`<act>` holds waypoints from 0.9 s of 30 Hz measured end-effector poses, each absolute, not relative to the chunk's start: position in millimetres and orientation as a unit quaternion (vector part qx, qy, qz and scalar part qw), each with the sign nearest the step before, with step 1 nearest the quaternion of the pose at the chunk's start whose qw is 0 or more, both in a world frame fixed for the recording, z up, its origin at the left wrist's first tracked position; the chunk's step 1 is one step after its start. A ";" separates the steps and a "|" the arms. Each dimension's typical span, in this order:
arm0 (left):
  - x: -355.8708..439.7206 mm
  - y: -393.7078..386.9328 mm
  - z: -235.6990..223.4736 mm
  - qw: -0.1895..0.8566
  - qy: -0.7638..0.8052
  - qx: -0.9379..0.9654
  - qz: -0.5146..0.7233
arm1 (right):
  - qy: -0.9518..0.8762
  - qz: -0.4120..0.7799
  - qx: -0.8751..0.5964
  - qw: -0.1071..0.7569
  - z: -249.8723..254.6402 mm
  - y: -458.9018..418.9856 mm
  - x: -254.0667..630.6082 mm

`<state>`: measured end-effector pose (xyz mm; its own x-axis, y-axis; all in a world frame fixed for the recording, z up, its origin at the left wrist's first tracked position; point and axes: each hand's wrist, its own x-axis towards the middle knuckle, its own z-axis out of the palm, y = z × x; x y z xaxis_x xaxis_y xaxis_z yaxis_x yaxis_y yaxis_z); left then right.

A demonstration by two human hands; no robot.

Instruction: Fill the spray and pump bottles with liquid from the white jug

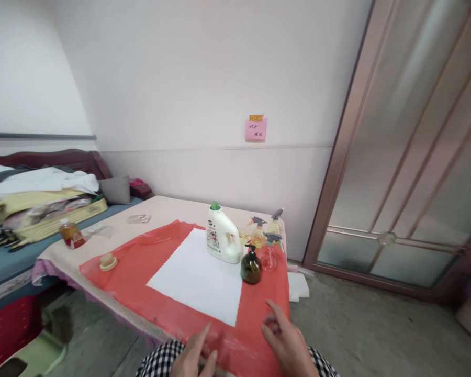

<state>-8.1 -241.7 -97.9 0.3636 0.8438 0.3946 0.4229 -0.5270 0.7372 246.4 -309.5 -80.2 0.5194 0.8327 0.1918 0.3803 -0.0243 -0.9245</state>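
Observation:
My left hand [196, 356] is at the table's near edge, low in the view, fingers apart and holding nothing. To its right, my right hand [283, 337] hovers over the red plastic sheet [129, 283], also empty, with its index finger extended and the other fingers loosely bent. Nearest to it stands a dark green pump bottle [251, 269]. A white detergent jug [223, 238] is upright on the white sheet [196, 280], its mouth showing green. Behind the pump bottle are several clear spray bottles with grey triggers, among them a pink one [269, 256] and a yellowish one [258, 238].
A cream cap-like piece [108, 262] lies on the red sheet at left. Farther left are a bottle of amber liquid [71, 234] and a small clear packet [138, 219]. A bed [8, 267] adjoins the table. A pink note [256, 129] hangs on the wall; a glazed door [396, 157] stands right.

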 end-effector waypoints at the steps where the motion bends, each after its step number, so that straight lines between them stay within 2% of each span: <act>1: -4.0 -237.4 -93.2 0.269 0.393 0.792 0.382 | -0.425 0.213 -0.686 0.551 -79.6 -301.4 250.0; 6: 36.4 -216.5 -56.7 0.289 0.375 0.847 0.242 | -0.335 0.206 -0.685 0.613 -83.6 -245.5 275.7; 10: 88.3 -192.2 -35.1 0.297 0.387 0.850 0.198 | -0.264 0.206 -0.676 0.656 -92.4 -202.7 294.0; 15: 159.7 -143.9 -33.1 0.318 0.368 0.829 0.278 | -0.210 0.226 -0.655 0.689 -106.6 -186.4 299.0; 20: 219.4 -105.7 -53.6 0.359 0.377 0.757 0.395 | -0.176 0.264 -0.635 0.704 -110.3 -190.5 294.7; 27: 217.3 -99.3 -64.0 0.404 0.374 0.725 0.414 | -0.120 0.355 -0.589 0.716 -105.8 -189.7 292.1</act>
